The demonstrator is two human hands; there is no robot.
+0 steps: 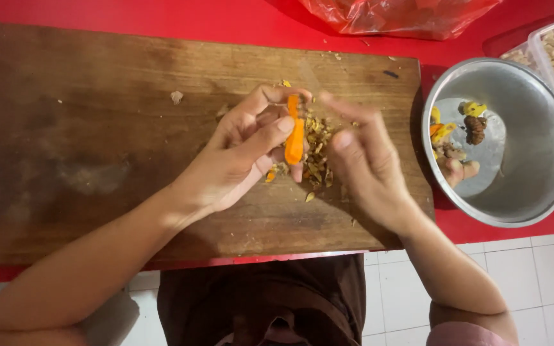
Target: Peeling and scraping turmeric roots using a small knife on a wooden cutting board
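Left hand (245,150) pinching peeled bright-orange root piece (295,138) between thumb and fingers, held upright just above pile of brown peel scraps (317,154), so shavings land on worn dark wooden cutting board (97,147), toward its right half. Right hand (363,160) curled close beside root; can't tell if its grip is pressed on anything, palm faces away, any tool hidden. Round steel bowl (533,186) off board's right edge on red surface (161,16) keeps unpeeled knobbly pieces within reach. Clear plastic tub at right cut off.
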